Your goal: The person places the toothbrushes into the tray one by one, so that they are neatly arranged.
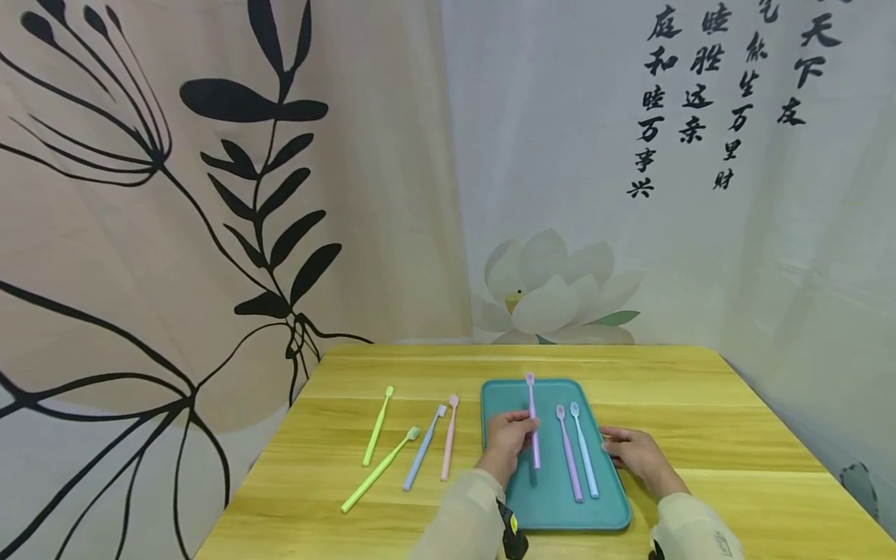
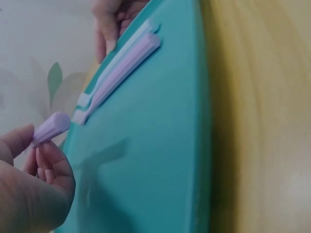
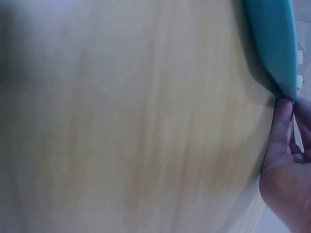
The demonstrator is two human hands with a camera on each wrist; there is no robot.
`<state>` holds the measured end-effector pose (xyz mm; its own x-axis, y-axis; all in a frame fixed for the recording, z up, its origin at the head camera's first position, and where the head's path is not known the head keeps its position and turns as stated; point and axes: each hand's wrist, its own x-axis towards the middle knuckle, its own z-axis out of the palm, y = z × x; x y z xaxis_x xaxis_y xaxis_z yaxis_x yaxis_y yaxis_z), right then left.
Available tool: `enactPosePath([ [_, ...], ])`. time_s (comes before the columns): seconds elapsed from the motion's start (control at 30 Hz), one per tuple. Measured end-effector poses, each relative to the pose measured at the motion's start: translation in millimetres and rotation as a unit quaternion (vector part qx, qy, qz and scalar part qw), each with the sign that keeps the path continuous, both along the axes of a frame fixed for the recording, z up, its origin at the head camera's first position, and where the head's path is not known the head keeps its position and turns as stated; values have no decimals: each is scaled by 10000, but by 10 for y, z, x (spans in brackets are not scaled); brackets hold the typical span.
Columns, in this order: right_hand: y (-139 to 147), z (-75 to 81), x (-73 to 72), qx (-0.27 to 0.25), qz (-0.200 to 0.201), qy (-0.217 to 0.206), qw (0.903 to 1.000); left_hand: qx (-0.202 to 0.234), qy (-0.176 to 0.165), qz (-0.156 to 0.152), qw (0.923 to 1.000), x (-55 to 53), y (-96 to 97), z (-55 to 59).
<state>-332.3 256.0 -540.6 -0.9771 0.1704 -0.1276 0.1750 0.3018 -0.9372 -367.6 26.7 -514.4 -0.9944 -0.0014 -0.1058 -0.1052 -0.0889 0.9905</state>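
Note:
Between thumb and fingers, my left hand (image 1: 507, 442) pinches a purple toothbrush (image 1: 535, 451) above the left half of a teal tray (image 1: 560, 519). The brush head points away from me, and the handle's end shows in the left wrist view, over a shadow on the tray. Another purple toothbrush (image 1: 570, 459) and a light blue toothbrush (image 1: 585, 453) lie side by side on the tray's right half. At the tray's right edge, my right hand (image 1: 640, 459) grips the rim; thumb and fingertips meet there in the right wrist view.
Left of the tray, on the wooden table (image 1: 280, 498), lie two green toothbrushes (image 1: 378, 428), a blue toothbrush (image 1: 423, 451) and a pink toothbrush (image 1: 449, 443). A printed curtain (image 1: 392, 194) hangs behind the table's far edge.

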Motion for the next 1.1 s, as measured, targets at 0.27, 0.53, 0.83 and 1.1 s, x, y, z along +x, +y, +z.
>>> enactPosePath([
  [0.27, -13, 18, -8, 18, -48, 43, 10000, -45, -93, 50, 9999, 58, 149, -60],
  [0.53, -21, 0, 4, 9, 22, 116, 9999, -18, -131, 79, 9999, 75, 242, -133],
  [0.83, -43, 21, 33, -97, -12, 122, 9999, -71, -189, 118, 9997, 109, 310, -148],
  [1.1, -35, -7, 32, -140, -26, 151, 9998, -423, -207, 238, 9986, 100, 364, -182],
])
